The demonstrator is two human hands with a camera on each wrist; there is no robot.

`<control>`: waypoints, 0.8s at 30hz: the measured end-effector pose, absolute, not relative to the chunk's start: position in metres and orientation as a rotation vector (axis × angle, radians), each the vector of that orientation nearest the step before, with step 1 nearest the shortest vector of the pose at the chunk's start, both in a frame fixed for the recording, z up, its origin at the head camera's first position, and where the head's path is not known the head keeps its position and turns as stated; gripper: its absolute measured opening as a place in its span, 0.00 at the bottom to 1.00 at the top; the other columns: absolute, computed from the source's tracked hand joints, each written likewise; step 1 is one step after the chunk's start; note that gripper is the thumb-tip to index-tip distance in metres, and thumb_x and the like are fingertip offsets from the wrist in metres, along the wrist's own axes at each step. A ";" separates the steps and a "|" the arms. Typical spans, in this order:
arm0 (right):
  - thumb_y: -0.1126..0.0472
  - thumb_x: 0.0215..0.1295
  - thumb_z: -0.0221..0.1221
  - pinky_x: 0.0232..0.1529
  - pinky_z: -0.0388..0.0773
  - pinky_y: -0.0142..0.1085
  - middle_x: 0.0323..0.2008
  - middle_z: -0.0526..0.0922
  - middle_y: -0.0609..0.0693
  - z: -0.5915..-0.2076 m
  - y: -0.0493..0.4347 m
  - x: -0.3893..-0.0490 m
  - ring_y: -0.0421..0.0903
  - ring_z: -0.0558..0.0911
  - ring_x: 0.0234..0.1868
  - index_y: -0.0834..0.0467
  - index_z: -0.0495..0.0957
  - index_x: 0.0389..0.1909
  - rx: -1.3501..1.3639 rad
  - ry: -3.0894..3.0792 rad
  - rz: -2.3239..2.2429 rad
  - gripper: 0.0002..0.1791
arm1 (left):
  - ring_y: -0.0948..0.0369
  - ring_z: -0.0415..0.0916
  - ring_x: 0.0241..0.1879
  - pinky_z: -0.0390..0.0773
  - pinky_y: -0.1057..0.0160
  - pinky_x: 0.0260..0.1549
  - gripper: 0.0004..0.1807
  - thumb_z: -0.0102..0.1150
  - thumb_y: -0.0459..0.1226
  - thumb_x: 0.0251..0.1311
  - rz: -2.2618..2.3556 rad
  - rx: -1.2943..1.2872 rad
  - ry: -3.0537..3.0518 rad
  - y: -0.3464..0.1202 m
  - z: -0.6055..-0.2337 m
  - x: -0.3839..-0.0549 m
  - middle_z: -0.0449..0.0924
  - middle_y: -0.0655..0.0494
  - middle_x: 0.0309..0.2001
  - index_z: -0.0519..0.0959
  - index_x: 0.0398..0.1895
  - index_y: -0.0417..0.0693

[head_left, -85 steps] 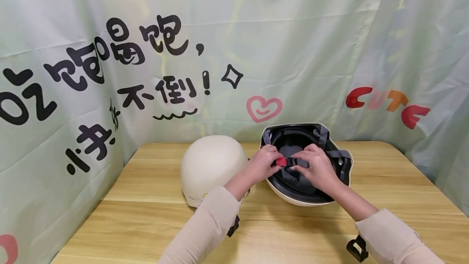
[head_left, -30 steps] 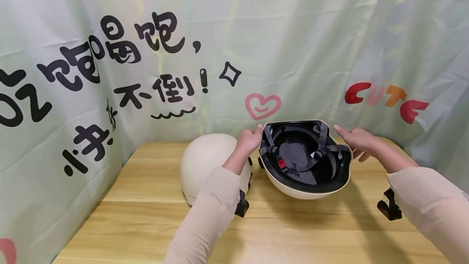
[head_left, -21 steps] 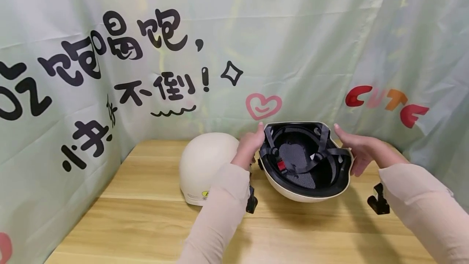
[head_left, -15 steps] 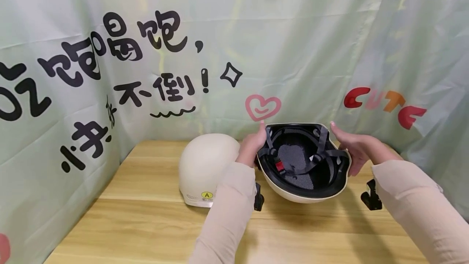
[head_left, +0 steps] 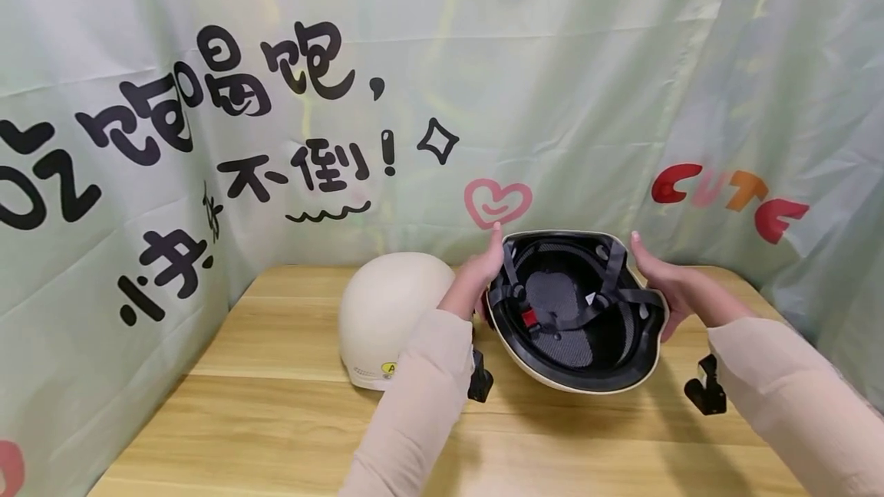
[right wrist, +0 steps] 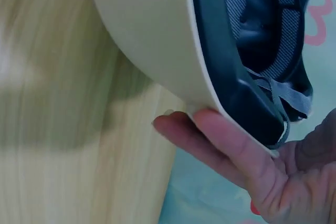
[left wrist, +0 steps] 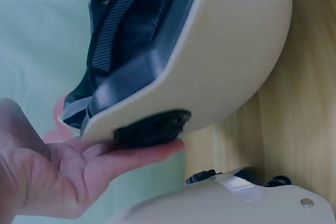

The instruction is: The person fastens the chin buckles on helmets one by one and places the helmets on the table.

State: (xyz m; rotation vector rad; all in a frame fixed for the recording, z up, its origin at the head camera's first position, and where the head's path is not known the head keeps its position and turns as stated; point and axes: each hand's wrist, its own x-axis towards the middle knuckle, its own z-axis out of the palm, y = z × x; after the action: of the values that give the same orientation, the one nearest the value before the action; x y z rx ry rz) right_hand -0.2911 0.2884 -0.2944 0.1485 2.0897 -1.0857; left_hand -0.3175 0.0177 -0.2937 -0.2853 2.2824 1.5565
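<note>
An upturned cream helmet (head_left: pixel 608 386) sits over the right part of the table, its black padded inside toward me. Grey straps run across it, with a red buckle (head_left: pixel 529 319) on the left. My left hand (head_left: pixel 479 271) lies along the helmet's left side, thumb pointing up. In the left wrist view its straight fingers (left wrist: pixel 131 161) run beneath a black round piece (left wrist: pixel 152 129) on the shell. On the opposite side, my right hand (head_left: pixel 673 286) touches the shell, thumb raised; the right wrist view shows extended fingers (right wrist: pixel 231 135) against the outside near the rim.
A second cream helmet (head_left: pixel 390 305) stands dome up to the left, partly behind my left forearm. The wooden table (head_left: pixel 262 405) ends at a printed cloth (head_left: pixel 566 98) at the back. Small black devices (head_left: pixel 706 388) hang at both wrists.
My hands were pinching the strap buckle inside the helmet; they let go and moved out to its two sides. The right hand has come in against the shell. The helmet's opening tilts slightly more toward me.
</note>
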 end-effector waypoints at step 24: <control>0.15 0.41 0.10 0.52 0.67 0.65 0.46 0.78 0.64 -0.310 0.304 -0.265 0.60 0.75 0.51 0.79 0.52 0.60 0.134 2.024 -1.409 0.72 | 0.51 0.72 0.52 0.81 0.52 0.28 0.48 0.38 0.71 0.53 1.773 -0.166 2.440 0.013 -0.305 -0.291 0.69 0.45 0.61 0.73 0.58 0.39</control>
State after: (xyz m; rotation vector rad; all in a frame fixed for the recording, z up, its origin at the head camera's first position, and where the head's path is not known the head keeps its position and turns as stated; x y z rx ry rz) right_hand -0.2655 0.3044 -0.3101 0.1338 2.0245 -1.4092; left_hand -0.2912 0.0129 -0.3054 -0.1662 2.4400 1.7728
